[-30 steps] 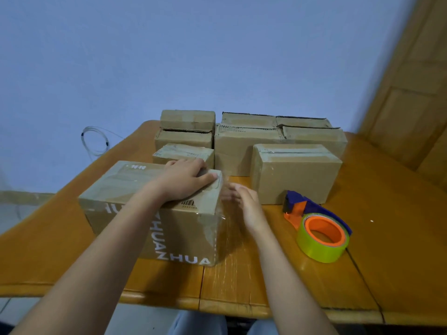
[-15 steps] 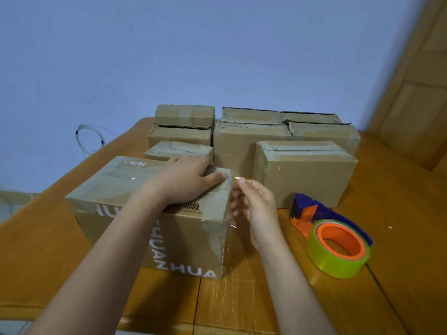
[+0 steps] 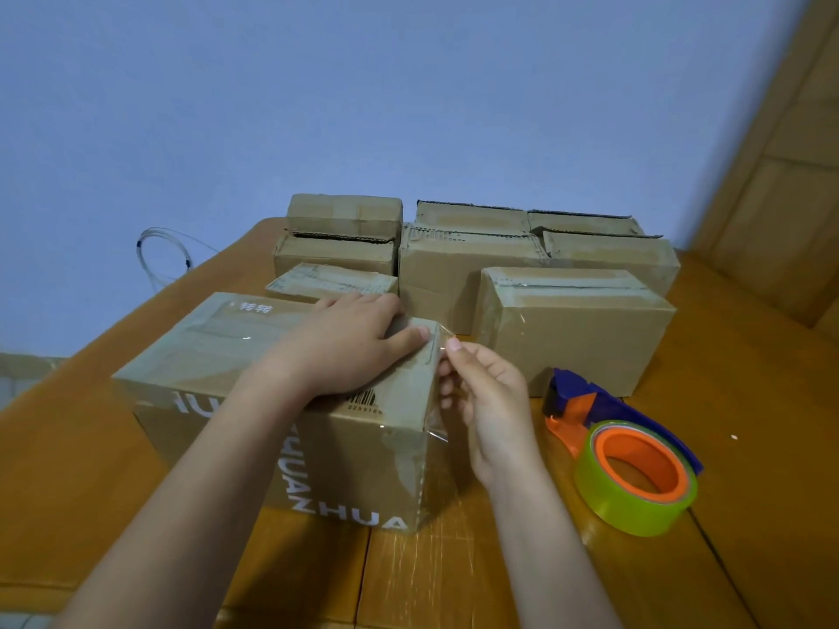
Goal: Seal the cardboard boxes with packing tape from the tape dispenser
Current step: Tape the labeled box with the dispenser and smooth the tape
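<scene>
While the left hand [image 3: 349, 342] lies flat on the near box [image 3: 281, 397], fingers straight, apparently steadying it, the right hand [image 3: 488, 401] pinches a loose clear tape end [image 3: 442, 340] at the top right edge, likely for smoothing down; box brown, glossy-taped, white-lettered, at the tabletop [image 3: 749, 447] front; dispenser [image 3: 622, 456] rests beside.

— What am I seeing on the box [image 3: 218, 356]?
— Matt brown cardboard under glossy clear tape [image 3: 433, 345]. My desk [image 3: 749, 424] is smooth varnished wood; the dispenser [image 3: 622, 451] is shiny plastic.
</scene>
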`<state>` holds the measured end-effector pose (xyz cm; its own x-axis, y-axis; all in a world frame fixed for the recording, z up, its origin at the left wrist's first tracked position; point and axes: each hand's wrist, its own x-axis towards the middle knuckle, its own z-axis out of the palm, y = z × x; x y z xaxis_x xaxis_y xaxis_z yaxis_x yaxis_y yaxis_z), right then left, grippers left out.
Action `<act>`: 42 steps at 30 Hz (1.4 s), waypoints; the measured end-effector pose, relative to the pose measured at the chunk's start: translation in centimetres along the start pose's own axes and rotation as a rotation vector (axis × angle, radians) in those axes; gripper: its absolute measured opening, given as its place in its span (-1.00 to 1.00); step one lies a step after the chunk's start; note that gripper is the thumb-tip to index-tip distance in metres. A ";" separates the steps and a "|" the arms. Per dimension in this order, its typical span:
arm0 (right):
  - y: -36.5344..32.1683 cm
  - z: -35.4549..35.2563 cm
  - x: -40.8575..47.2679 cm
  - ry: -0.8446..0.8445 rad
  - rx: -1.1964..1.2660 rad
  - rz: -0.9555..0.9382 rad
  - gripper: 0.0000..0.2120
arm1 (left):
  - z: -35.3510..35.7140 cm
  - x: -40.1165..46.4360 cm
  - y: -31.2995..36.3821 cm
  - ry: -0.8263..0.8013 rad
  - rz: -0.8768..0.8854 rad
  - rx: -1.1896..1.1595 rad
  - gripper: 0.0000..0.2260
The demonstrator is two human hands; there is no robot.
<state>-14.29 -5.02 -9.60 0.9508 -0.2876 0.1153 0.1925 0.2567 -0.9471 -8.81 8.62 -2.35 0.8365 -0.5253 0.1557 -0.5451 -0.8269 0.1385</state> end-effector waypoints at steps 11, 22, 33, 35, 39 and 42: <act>-1.2 0.0 -0.1 -0.004 0.045 0.030 -0.81 | -0.1 -0.3 0.1 -0.005 -0.010 -0.037 -0.60; -1.8 -0.5 -0.2 -0.098 0.105 0.106 -0.84 | -0.1 -0.1 0.3 -0.019 -0.002 -0.056 -0.57; -1.8 -1.7 -1.3 -0.236 0.098 0.036 -0.83 | -0.3 0.0 0.4 -0.060 -0.025 -0.076 -0.69; -1.8 -1.5 -1.5 -0.261 0.141 0.070 -0.78 | -0.2 0.1 0.3 -0.054 -0.017 -0.080 -0.68; -1.9 -1.1 -1.7 -0.257 0.169 0.095 -0.59 | -0.2 0.1 0.2 -0.050 -0.006 -0.083 -0.64; -2.0 -1.1 -1.7 -0.244 0.204 0.112 -0.55 | -0.1 0.1 0.2 -0.050 -0.009 -0.085 -0.63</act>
<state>-16.58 -6.02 -8.26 0.9941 -0.0241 0.1058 0.1050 0.4605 -0.8814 -8.78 8.44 -2.17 0.8421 -0.5290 0.1051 -0.5384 -0.8128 0.2224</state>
